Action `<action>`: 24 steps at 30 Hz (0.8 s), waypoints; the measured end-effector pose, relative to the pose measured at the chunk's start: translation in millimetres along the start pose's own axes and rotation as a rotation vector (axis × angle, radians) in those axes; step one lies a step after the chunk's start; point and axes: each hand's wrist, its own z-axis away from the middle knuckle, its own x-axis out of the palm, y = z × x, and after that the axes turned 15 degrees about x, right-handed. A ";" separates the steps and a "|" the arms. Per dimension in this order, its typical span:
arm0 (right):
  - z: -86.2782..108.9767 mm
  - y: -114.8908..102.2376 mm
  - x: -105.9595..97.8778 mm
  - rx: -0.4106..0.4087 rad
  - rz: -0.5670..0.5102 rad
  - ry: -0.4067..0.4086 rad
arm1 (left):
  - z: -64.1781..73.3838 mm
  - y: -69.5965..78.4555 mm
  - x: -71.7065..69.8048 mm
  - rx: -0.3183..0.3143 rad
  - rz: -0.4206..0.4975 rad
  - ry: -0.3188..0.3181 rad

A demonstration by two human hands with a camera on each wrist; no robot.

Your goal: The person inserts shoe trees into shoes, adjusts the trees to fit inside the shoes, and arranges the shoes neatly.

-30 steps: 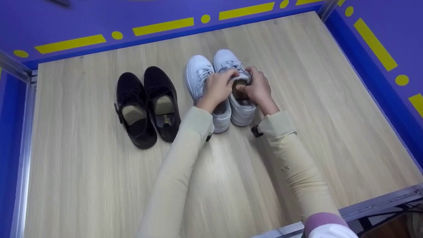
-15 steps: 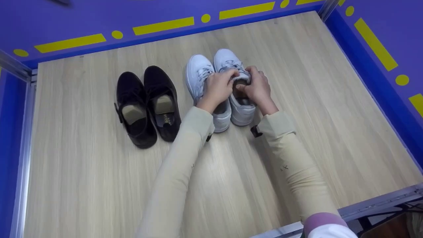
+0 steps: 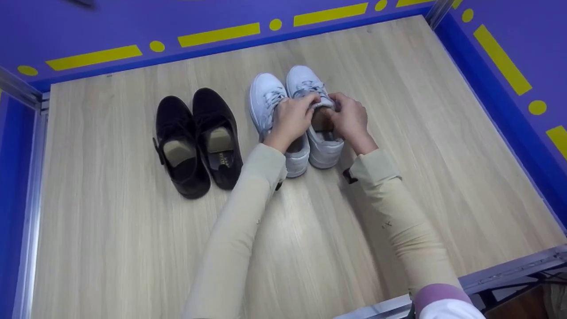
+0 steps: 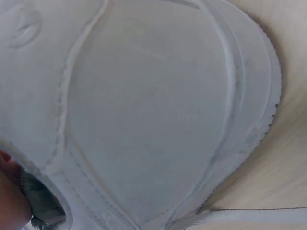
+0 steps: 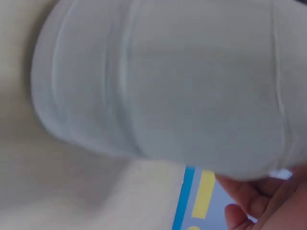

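Observation:
In the head view a pair of white sneakers stands side by side, toes pointing away. My left hand (image 3: 292,116) reaches across the left sneaker (image 3: 266,88) and pinches the tongue of the right sneaker (image 3: 325,153). On the other side, my right hand (image 3: 352,117) grips the collar of that same sneaker, thumb at the opening's edge. Something brownish shows inside the opening. The heel of a sneaker (image 4: 148,105) fills the left wrist view, a bit of hand at its lower left. In the right wrist view the heel is blurred, with curled fingers (image 5: 244,191) below it.
Two black lace-up shoes, the left one (image 3: 170,115) and the right one (image 3: 212,104), stand left of the sneakers with beige pieces inside. All stand on a wood-grain board (image 3: 110,230). Purple walls (image 3: 212,20) with yellow marks border the back and right, and a metal edge runs along the front.
My right hand has shifted slightly right, and its thumb has drawn back from inside the sneaker's opening to the collar edge. The left hand and the shoes have stayed put.

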 end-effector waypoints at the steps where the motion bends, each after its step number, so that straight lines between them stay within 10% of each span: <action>1: -0.4 1.1 -0.7 -0.018 0.006 0.007 | 0.1 -0.1 0.1 0.002 -0.003 -0.003; 9: -1.9 5.0 -8.9 -0.102 0.070 -0.031 | 0.9 -0.5 1.6 0.024 -0.019 0.033; 24: -6.5 -5.0 1.8 0.055 -0.048 -0.042 | 2.9 0.8 2.7 0.032 -0.037 0.043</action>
